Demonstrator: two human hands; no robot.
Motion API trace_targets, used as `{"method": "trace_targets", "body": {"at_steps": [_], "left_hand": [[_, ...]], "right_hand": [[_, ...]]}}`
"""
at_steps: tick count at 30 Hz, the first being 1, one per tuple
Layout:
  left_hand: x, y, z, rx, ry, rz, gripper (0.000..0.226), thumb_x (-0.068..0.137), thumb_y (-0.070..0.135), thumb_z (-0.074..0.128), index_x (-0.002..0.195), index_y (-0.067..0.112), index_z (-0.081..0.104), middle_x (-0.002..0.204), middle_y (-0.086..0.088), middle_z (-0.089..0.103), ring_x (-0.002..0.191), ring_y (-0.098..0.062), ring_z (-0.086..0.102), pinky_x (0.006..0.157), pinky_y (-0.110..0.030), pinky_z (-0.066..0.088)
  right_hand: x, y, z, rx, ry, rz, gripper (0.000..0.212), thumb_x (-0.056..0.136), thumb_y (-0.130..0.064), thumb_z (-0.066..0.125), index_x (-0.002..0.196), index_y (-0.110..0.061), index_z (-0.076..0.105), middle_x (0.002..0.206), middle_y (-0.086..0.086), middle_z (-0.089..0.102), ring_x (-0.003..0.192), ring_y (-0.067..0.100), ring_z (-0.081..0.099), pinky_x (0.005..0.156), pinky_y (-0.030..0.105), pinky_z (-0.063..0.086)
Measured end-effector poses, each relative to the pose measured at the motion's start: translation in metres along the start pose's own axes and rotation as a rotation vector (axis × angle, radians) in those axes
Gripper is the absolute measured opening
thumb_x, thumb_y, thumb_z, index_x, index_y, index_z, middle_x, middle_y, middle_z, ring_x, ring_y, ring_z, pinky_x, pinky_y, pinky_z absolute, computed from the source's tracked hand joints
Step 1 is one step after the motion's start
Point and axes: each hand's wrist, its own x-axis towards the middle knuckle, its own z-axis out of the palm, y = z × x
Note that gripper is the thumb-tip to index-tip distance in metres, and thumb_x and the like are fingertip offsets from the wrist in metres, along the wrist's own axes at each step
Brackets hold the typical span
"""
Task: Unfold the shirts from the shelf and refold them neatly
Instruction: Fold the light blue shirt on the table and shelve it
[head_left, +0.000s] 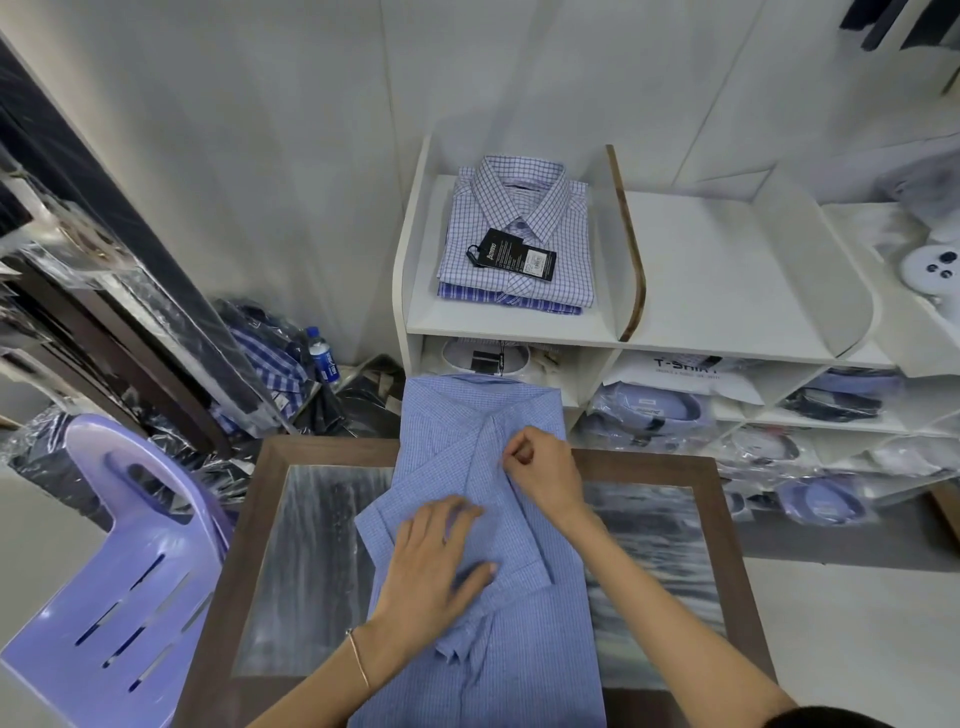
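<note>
A blue fine-check shirt (457, 431) lies face down along the middle of a wood-framed table (717, 530), both sleeves folded in over its back. My left hand (436, 561) lies flat on the folded left sleeve, fingers spread. My right hand (545, 467) pinches the edge of the folded right sleeve near the shoulder. On the white shelf (509, 327) behind the table sits a stack of folded shirts, the top one white with purple checks (524, 208) and a black tag (514, 254).
A lilac plastic chair (119, 582) stands left of the table. Bagged clothes and a water bottle (322, 358) lie on the floor at the back left. Lower shelf cubbies (675, 405) hold packaged shirts, and more bags (826, 499) lie on the floor at right.
</note>
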Motion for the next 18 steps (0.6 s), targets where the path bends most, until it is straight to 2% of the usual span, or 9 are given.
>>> {"method": "trace_targets", "body": {"at_steps": [2,3,5,7,8,10,12,18], "left_hand": [[-0.003,-0.011,0.008,0.039,-0.060,0.217,0.052,0.097,0.053,0.041,0.139,0.022,0.047,0.151,0.003,0.035,0.141,-0.020,0.030,0.113,-0.039,0.022],[-0.005,-0.017,0.012,0.056,-0.109,0.265,0.055,0.098,0.054,0.037,0.143,0.022,0.043,0.156,0.003,0.029,0.146,-0.021,0.020,0.117,-0.045,0.011],[-0.008,-0.025,0.019,0.067,-0.195,0.280,0.062,0.098,0.058,0.033,0.149,0.021,0.032,0.159,0.004,0.020,0.149,-0.021,0.009,0.116,-0.050,0.000],[-0.010,-0.029,0.023,0.072,-0.253,0.277,0.073,0.095,0.064,0.033,0.153,0.021,0.020,0.161,0.005,0.011,0.149,-0.022,0.003,0.114,-0.055,-0.002],[-0.010,-0.031,0.024,0.083,-0.264,0.285,0.079,0.093,0.068,0.034,0.153,0.020,0.017,0.162,0.005,0.008,0.149,-0.022,0.002,0.113,-0.057,-0.001],[-0.011,-0.032,0.025,0.114,-0.266,0.297,0.087,0.089,0.073,0.036,0.154,0.019,0.015,0.162,0.003,0.008,0.149,-0.024,0.003,0.112,-0.060,0.003],[-0.011,-0.031,0.026,0.133,-0.259,0.294,0.091,0.086,0.075,0.037,0.153,0.018,0.015,0.162,0.002,0.009,0.149,-0.024,0.005,0.111,-0.061,0.006],[-0.012,-0.031,0.030,0.156,-0.256,0.265,0.093,0.085,0.077,0.033,0.153,0.017,0.016,0.162,0.000,0.007,0.149,-0.024,0.004,0.112,-0.062,0.009]], "right_hand": [[-0.013,0.004,0.003,-0.065,0.080,-0.188,0.005,0.087,-0.012,0.062,0.085,-0.016,0.060,0.081,-0.006,0.061,0.074,0.011,0.057,0.065,0.030,0.050],[-0.023,0.006,0.005,-0.094,0.111,-0.290,0.002,0.089,-0.013,0.059,0.088,-0.014,0.060,0.087,-0.004,0.060,0.079,0.011,0.055,0.067,0.028,0.048],[-0.045,0.017,0.015,-0.186,0.160,-0.459,0.011,0.091,-0.014,0.052,0.093,-0.012,0.063,0.096,0.000,0.061,0.090,0.012,0.052,0.073,0.027,0.048],[-0.065,0.039,0.030,-0.284,0.174,-0.545,0.026,0.093,-0.021,0.044,0.102,-0.010,0.066,0.114,0.006,0.064,0.107,0.016,0.055,0.091,0.032,0.050],[-0.076,0.052,0.039,-0.325,0.151,-0.538,0.033,0.095,-0.025,0.041,0.113,-0.010,0.064,0.127,0.008,0.060,0.120,0.018,0.052,0.101,0.034,0.046],[-0.092,0.072,0.052,-0.396,0.082,-0.487,0.048,0.099,-0.036,0.036,0.139,-0.012,0.047,0.150,0.007,0.039,0.140,0.019,0.031,0.116,0.038,0.028],[-0.102,0.082,0.058,-0.477,0.057,-0.455,0.056,0.102,-0.043,0.029,0.150,-0.015,0.027,0.159,0.004,0.019,0.147,0.018,0.013,0.119,0.038,0.011],[-0.105,0.075,0.057,-0.571,0.053,-0.399,0.058,0.103,-0.045,0.020,0.152,-0.016,0.018,0.160,0.002,0.013,0.148,0.017,0.012,0.117,0.041,0.012]]}}
